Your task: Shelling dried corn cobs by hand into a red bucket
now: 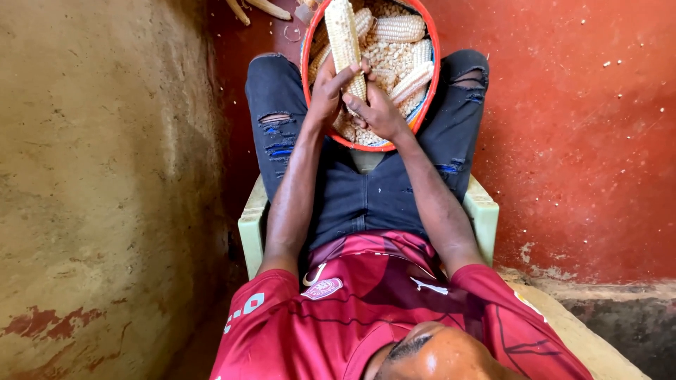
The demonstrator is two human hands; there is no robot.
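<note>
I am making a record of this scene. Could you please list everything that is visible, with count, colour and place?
held corn cob: one, pale yellow, upright over the basin
basin: one, red rim, between the knees
other cobs: several, pale, in the basin
loose kernels: many, pale, in the basin
chair: one, light green, under the person
floor: red, right side
wall: tan, left side
left hand: fingers around the held cob
right hand: at the cob's lower end

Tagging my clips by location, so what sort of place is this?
Probably a plain home or farmhouse: a rough mud-plastered wall, a red-painted floor, and both hands holding a corn cob over a basin of loose kernels.
</note>
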